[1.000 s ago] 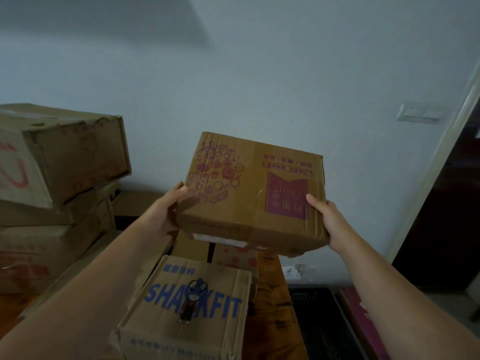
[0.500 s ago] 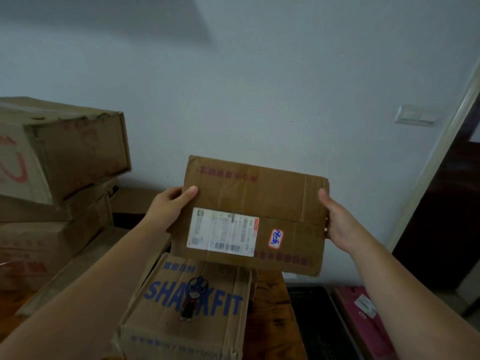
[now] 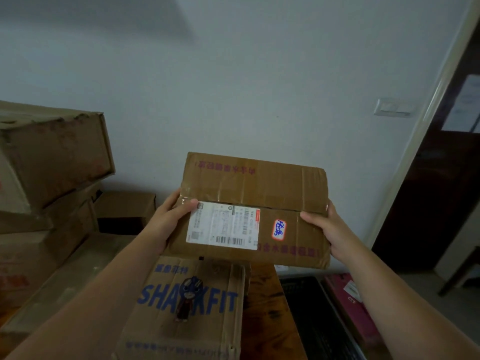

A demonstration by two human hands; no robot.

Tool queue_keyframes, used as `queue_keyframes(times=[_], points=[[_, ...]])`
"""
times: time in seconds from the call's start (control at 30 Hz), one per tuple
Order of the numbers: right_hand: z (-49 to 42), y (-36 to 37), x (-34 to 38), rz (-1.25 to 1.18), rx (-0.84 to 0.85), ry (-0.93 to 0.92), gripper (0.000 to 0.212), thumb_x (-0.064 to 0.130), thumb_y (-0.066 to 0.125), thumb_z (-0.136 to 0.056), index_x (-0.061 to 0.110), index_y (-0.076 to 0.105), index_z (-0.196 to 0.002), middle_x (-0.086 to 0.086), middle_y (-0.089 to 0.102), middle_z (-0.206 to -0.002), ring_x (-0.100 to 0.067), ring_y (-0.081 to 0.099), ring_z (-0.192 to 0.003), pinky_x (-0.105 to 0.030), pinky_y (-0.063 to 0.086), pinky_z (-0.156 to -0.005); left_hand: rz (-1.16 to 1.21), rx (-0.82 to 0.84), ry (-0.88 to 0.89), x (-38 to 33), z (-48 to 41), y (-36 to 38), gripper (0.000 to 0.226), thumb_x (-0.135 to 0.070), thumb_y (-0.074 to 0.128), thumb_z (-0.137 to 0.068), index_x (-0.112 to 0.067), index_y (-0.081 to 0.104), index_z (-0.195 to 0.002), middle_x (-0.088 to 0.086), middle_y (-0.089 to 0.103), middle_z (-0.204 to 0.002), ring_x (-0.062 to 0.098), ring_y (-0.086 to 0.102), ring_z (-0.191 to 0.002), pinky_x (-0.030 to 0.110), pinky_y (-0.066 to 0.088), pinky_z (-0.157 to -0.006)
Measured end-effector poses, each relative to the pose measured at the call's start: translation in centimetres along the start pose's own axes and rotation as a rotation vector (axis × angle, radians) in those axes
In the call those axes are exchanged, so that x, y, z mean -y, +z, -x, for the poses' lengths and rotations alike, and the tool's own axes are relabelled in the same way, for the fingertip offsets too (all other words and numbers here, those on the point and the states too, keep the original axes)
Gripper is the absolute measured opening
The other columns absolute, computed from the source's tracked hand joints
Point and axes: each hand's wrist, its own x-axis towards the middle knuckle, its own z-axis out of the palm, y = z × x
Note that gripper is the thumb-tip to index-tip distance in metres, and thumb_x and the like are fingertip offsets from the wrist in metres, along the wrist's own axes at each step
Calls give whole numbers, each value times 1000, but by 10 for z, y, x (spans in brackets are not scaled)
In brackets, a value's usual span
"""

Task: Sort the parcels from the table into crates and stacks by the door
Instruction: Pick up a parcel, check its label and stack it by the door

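I hold a flat brown cardboard parcel (image 3: 262, 193) up in the air in front of the wall, its taped face toward me. A white shipping label and a small red-edged sticker with blue writing are on that face. My left hand (image 3: 168, 219) grips its left edge, thumb on the label's corner. My right hand (image 3: 330, 229) grips its right edge. Below it a SHARKFIT carton (image 3: 187, 307) sits on the wooden table (image 3: 265, 302).
A stack of large brown cartons (image 3: 49, 162) rises at the left, with a smaller box (image 3: 124, 206) behind. Right of the table, low down, are a black crate (image 3: 314, 320) and a pink crate (image 3: 350, 310). A dark doorway (image 3: 441, 193) stands at the right.
I have turned the parcel over: its printed side faced me a second ago, and the label side faces me now. It has also shifted slightly right and down.
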Motion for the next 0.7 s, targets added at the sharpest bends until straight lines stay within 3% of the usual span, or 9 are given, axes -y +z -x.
queue_keyframes(times=[0.13, 0.23, 0.37, 0.47, 0.57, 0.63, 0.7], points=[[6, -7, -12, -14, -147, -30, 88, 30, 81, -46, 17, 42, -123, -9, 61, -113, -25, 63, -96, -36, 52, -71, 5, -24, -17, 5, -5, 7, 38, -30, 67, -82, -22, 57, -117, 8, 73, -93, 25, 71, -77, 34, 54, -59], [13, -18, -15, -57, -148, -46, 74, 35, 82, -45, 27, 48, -110, -5, 64, -109, -22, 67, -91, -36, 56, -66, 22, 7, -33, 10, -10, 14, 31, -30, 66, -82, -22, 60, -111, 6, 74, -85, 24, 72, -74, 32, 54, -55], [24, -47, -16, -106, -127, -27, 77, 34, 79, -58, 30, 46, -127, -4, 64, -118, -25, 64, -104, -49, 53, -86, 60, 68, -39, 19, -10, 40, 29, -27, 67, -82, -24, 59, -110, 4, 74, -85, 23, 72, -75, 30, 55, -51], [35, -74, -13, -123, -140, -44, 64, 29, 78, -62, 31, 53, -121, -5, 66, -117, -27, 64, -105, -51, 51, -90, 70, 129, -63, 22, -6, 70, 29, -31, 64, -84, -27, 57, -112, 7, 74, -90, 27, 72, -81, 37, 57, -60], [45, -107, -13, -130, -167, -48, 72, 34, 81, -58, 29, 50, -123, -4, 65, -118, -26, 65, -104, -48, 53, -86, 46, 203, -70, 23, -4, 103, 38, -36, 61, -86, -25, 54, -122, 10, 72, -100, 30, 69, -90, 43, 56, -71], [50, -134, -13, -109, -231, -31, 87, 39, 81, -54, 22, 42, -129, -5, 61, -119, -24, 64, -103, -42, 55, -78, 23, 223, -68, 27, -4, 131, 43, -38, 61, -85, -26, 52, -125, 9, 72, -100, 29, 70, -89, 40, 56, -68], [54, -168, -15, -105, -288, -14, 88, 42, 81, -50, 17, 43, -125, -4, 61, -115, -22, 64, -99, -40, 56, -73, 31, 220, -77, 37, -3, 166, 42, -39, 62, -85, -27, 53, -124, 6, 74, -96, 26, 71, -85, 36, 56, -62]])
